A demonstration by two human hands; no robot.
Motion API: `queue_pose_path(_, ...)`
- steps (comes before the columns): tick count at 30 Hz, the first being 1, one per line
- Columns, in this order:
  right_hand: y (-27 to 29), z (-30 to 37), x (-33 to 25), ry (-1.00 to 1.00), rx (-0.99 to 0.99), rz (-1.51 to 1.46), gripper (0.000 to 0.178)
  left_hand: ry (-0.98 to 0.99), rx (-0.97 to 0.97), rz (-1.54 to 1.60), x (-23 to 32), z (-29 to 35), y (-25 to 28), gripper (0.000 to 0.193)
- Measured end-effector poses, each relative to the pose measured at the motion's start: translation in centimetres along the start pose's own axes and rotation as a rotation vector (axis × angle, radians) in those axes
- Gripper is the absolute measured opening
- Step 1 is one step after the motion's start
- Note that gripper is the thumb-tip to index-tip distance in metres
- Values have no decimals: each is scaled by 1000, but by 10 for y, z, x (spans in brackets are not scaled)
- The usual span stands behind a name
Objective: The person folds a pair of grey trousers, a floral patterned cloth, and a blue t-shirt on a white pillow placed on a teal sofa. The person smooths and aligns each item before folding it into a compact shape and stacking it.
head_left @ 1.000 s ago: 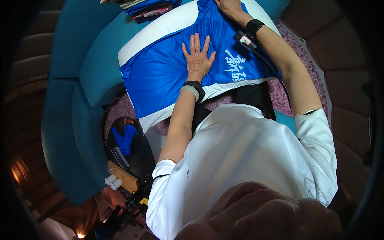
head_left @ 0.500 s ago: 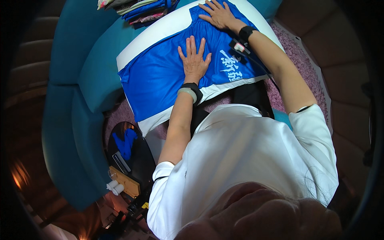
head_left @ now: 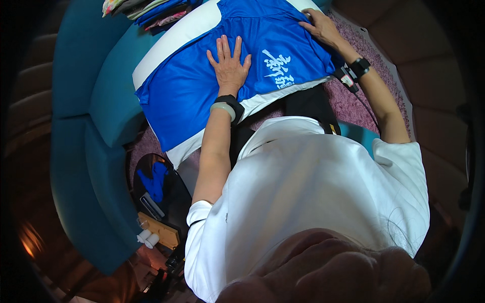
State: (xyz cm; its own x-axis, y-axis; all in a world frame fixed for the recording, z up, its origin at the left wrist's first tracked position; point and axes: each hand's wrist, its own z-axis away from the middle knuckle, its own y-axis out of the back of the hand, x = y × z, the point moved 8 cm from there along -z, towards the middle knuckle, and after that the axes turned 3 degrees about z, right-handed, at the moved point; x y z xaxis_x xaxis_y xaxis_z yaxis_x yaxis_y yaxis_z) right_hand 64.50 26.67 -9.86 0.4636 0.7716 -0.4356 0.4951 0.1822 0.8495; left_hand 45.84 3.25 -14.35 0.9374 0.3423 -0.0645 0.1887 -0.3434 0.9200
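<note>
A blue shirt (head_left: 187, 86) with white lettering on its right part lies spread over a white padded surface (head_left: 194, 22). My left hand (head_left: 230, 68) rests flat on the middle of the shirt, fingers apart. At the shirt's right edge is my right hand (head_left: 323, 29), its thumb on the blue cloth and its fingers reaching over the white surface. Thumb and fingers are apart there, with no cloth visibly pinched between them. Both wrists wear black bands, and a pale bangle (head_left: 223, 106) is on the left one.
A teal curved sofa (head_left: 76, 151) runs along the left. Folded clothes (head_left: 156, 14) are stacked at the far left. On the dark side table (head_left: 174, 194) lies a blue cloth (head_left: 155, 179), near a wooden tray (head_left: 164, 233) and white cups (head_left: 147, 238). A cable hangs by my right wrist.
My right hand has moved from the far edge of the shirt rightward and nearer, to its right edge. My left hand stays flat on the cloth. The whole view has shifted slightly.
</note>
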Motion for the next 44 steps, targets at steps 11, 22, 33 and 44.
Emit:
queue_pose_path(11,-27,73,17,-47,-171,-267,61,-72,-11,345,27,-23,14,72)
queue_pose_path(22,52,100,15,-24,638,52,35,-98,-4,285,44,-9,9,74)
queue_pose_path(33,9,158,24,-548,225,-383,52,-110,-86,234,54,-2,-8,72)
queue_pose_path(44,-38,140,40,-639,270,-1075,52,-122,-99,70,55,-2,-9,74)
